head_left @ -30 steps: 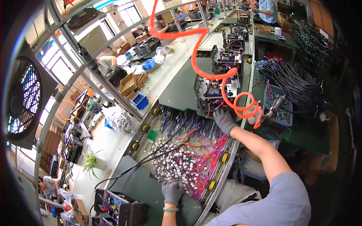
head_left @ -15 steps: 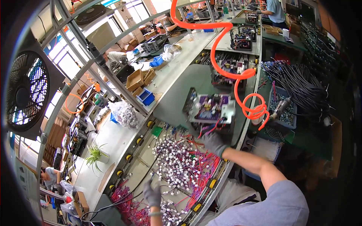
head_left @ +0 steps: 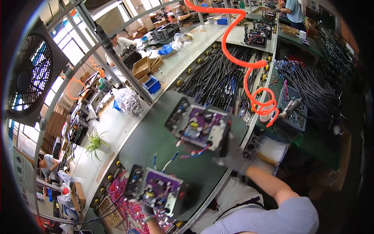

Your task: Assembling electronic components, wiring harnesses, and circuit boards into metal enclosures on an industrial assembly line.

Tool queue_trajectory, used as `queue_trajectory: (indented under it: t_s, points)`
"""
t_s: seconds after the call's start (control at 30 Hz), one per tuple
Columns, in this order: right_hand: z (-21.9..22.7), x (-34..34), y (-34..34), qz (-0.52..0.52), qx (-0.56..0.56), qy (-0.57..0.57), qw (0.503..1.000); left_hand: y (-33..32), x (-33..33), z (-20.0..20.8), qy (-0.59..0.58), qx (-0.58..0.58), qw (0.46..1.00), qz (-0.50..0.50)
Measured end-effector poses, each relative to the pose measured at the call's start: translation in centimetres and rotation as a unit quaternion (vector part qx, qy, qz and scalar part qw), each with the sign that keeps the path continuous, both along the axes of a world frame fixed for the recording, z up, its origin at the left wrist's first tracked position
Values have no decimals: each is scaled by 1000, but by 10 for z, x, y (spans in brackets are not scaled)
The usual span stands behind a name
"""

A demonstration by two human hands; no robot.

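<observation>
Two open black-framed units with purple circuit boards sit on a dark green board on the line. My right hand [head_left: 235,159], in a grey glove and blurred, grips the right side of the farther circuit-board unit [head_left: 202,125], thumb apart from the fingers. Red, blue and white wires [head_left: 196,153] trail from that unit's near edge. At the near edge of the closer circuit-board unit [head_left: 160,189], my gloved left hand [head_left: 147,210] touches or lies close against it, its fingers mostly hidden. Beneath and beside this unit show pink and red wires [head_left: 130,210] with white connectors.
Black cables [head_left: 212,74] lie in the line beyond the green board [head_left: 148,144]. An orange coiled air hose [head_left: 230,43] hangs over it, near a power screwdriver [head_left: 292,107] at the right. A fan [head_left: 29,76], potted plant [head_left: 95,143] and blue bin [head_left: 152,84] are leftward. Other people work farther off.
The green board and both units have slid toward me and leftward, covering much of the connector pile and exposing black cables behind. My right hand moved from the wires to the farther unit's side.
</observation>
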State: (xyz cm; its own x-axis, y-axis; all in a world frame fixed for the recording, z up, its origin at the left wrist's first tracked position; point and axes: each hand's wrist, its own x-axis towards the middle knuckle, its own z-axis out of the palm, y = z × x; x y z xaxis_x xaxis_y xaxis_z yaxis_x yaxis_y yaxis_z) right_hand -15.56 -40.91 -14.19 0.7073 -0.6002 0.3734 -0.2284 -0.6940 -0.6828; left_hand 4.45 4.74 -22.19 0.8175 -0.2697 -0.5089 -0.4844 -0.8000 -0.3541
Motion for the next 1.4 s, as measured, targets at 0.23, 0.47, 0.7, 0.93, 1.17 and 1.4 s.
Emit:
queue_trajectory:
  t_s: [0.23,0.47,0.7,0.93,1.17,1.4]
  points:
    - [-10,63,81,75,124,-117,982,38,-47,26,-138,-155,962,181]
    - [1,148,-17,397,190,135,888,60,-91,19,-261,-298,851,345]
    - [-7,208,-85,249,32,234,939,113,-167,-15,-507,-548,590,307]
    - [-113,234,-71,126,-399,110,902,54,-213,63,-373,-541,654,375]
    - [-61,188,-133,145,-198,67,967,20,-225,96,-320,-565,594,475]
    - [-9,64,-110,289,467,159,820,-16,-255,85,-286,-699,467,459]
